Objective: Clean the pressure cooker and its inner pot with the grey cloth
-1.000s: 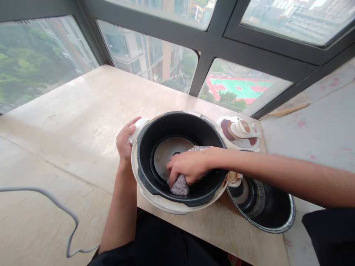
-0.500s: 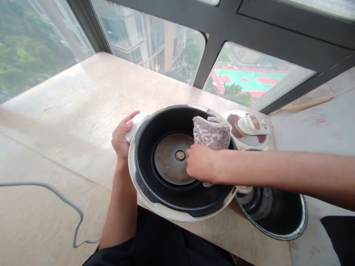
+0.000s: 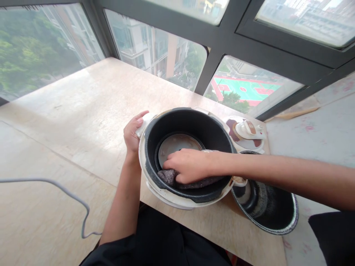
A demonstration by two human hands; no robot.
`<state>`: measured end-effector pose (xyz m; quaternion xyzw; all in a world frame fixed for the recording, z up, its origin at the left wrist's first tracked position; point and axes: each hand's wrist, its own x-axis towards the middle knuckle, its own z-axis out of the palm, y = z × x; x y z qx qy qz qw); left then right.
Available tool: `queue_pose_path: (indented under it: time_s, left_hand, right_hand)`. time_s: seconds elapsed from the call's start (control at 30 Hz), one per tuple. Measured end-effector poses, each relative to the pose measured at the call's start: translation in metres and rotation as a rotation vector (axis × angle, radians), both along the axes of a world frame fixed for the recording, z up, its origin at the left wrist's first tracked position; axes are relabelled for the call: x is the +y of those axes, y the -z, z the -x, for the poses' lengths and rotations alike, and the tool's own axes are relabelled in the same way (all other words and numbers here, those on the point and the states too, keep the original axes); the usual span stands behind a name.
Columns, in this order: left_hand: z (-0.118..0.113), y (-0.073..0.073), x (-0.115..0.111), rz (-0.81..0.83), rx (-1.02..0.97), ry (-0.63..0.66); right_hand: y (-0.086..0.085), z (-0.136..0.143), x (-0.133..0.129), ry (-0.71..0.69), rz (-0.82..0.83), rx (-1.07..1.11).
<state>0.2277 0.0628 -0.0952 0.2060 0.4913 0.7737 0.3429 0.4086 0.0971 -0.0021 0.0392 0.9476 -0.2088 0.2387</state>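
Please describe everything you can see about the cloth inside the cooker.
The cloth is a grey-purple, speckled towel-like rag, looking soft and perhaps damp. It lies bunched and flattened against the near inner wall of the black cooker cavity, low beside the round metal heating plate. The right hand presses on top of it, covering its middle; its ends show on both sides of the hand.

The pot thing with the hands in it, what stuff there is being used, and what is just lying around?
In use:
cooker body, held at its rim by the left hand
grey cloth, pressed inside by the right hand

Lying about:
lid
inner pot on its side
white cord
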Motion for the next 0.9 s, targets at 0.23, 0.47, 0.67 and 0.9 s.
queue_pose_path:
  time_s: [0.23,0.47,0.67,0.9]
  left_hand:
    - [-0.005,-0.005,0.001,-0.03,-0.074,0.018]
    - [-0.006,-0.011,0.0,-0.037,-0.055,-0.016]
    - [-0.006,-0.012,0.0,-0.035,-0.044,-0.023]
    - [-0.006,-0.011,0.002,-0.049,-0.057,-0.023]
  right_hand:
    - [0.006,-0.005,-0.006,0.252,0.054,0.141]
    - [0.002,-0.008,-0.014,0.323,0.045,0.181]
    - [-0.011,-0.016,-0.013,0.375,0.114,0.24]
    - [-0.035,-0.03,-0.008,0.429,0.172,0.354]
